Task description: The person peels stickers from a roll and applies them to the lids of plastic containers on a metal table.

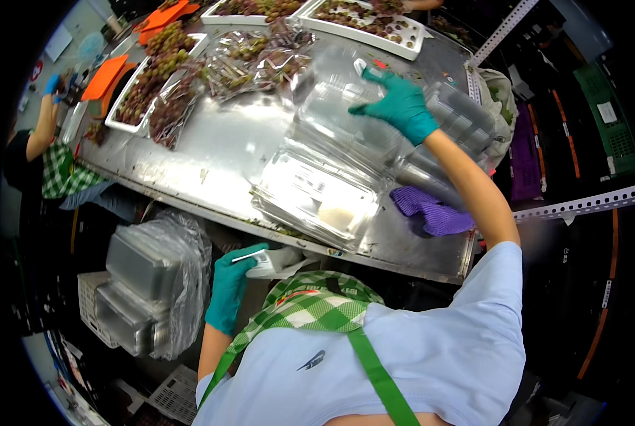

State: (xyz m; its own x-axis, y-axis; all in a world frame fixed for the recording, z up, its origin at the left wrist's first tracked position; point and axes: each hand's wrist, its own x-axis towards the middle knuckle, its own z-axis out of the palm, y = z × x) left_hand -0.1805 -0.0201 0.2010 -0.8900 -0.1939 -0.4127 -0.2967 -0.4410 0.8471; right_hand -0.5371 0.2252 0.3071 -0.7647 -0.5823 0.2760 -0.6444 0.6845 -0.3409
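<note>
My right hand (394, 101), in a teal glove, reaches over clear plastic clamshell containers (344, 114) on the metal table; its fingers are spread, and a small white label is at a fingertip. Beside the table's near edge, my left hand (235, 282), gloved alike, grips a strip of white label paper (272, 262) that trails to the right. Between the hands lie flat stacked clear lids or trays (317, 197) with white labels visible through the plastic. A purple mesh sleeve (432, 210) rests right of them, below my right forearm.
Bagged grapes (259, 61) and white trays of grapes (152, 90) stand along the far side. Nested clear containers (458, 120) sit at the right; more in a plastic bag (152, 277) are at lower left. A perforated metal post (501, 34) rises at right. A co-worker (57, 154) is at left.
</note>
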